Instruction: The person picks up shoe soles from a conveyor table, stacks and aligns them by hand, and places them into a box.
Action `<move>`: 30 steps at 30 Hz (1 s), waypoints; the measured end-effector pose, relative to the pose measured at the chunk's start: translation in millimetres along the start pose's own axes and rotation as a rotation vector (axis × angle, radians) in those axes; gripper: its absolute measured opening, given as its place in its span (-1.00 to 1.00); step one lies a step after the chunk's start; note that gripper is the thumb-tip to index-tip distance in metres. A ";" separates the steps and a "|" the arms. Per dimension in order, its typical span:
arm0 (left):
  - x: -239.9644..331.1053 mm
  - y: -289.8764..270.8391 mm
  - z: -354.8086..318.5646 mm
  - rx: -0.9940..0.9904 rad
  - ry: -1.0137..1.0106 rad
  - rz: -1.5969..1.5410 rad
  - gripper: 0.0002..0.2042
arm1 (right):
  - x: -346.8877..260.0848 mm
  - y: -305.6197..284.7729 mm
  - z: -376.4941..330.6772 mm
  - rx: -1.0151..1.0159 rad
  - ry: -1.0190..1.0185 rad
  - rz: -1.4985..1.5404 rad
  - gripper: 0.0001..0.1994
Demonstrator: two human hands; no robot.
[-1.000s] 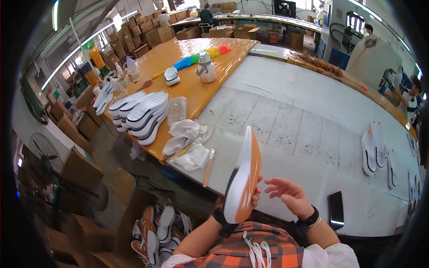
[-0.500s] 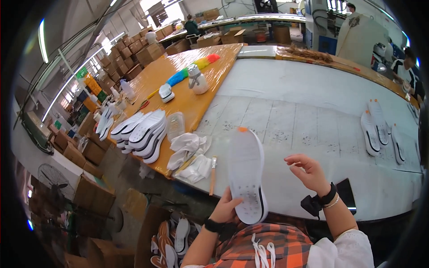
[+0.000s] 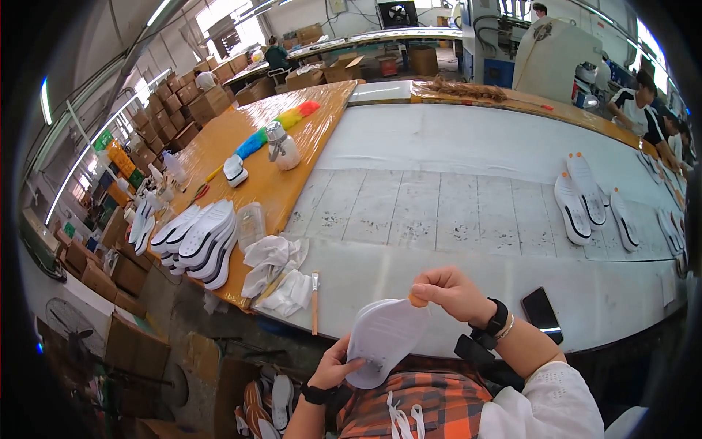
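Observation:
A white shoe sole (image 3: 387,333) is held over the table's near edge, its toe end tilted to the right. My left hand (image 3: 336,364) grips its lower part, thumb on top near the small dark holes and fingers underneath. At the toe tip, my right hand (image 3: 455,294) pinches a small orange tab (image 3: 417,301) between thumb and fingers. Whether the tab is still stuck to the sole I cannot tell. A wooden-handled brush (image 3: 315,304) lies left of the sole, beside crumpled white cloths (image 3: 272,263).
Stacked white soles (image 3: 208,241) stand on the orange-brown tabletop (image 3: 292,192) at left, with a bottle (image 3: 284,150) and a rainbow duster (image 3: 274,130). Soles with orange tabs (image 3: 583,192) lie at right. A phone (image 3: 541,314) rests near my right forearm. A co-worker (image 3: 630,110) is at far right.
My right hand has come left from over the table and closed on the orange tab at the toe. The sole has tipped over toward the right. The whole view has shifted rightward.

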State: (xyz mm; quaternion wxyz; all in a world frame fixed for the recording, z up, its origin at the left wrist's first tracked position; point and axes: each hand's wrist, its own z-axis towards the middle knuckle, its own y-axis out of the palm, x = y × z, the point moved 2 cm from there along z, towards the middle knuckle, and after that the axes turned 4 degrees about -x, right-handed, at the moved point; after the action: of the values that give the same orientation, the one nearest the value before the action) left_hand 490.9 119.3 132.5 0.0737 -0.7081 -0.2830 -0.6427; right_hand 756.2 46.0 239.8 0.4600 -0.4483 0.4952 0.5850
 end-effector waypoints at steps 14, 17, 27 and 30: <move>-16.2 38.3 80.4 -0.037 0.183 -0.548 -0.49 | 77.6 16.9 -30.5 0.403 -0.098 0.255 -0.38; -66.1 30.0 101.4 0.131 0.154 -0.228 -0.50 | 66.4 34.0 -12.4 0.508 -0.224 0.341 -0.43; -85.1 26.5 112.5 0.181 0.357 -0.242 -0.71 | 34.1 40.2 32.5 0.204 -0.149 -0.238 -0.69; -75.6 28.5 111.2 0.116 0.253 -0.125 -0.69 | 60.9 3.7 12.3 0.321 0.000 -0.630 -0.72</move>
State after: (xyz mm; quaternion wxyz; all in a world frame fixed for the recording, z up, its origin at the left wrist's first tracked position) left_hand 600.6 124.5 49.8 0.1094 -0.5971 -0.3518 -0.7126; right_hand 741.1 63.7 182.0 0.6825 -0.5009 0.4181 0.3293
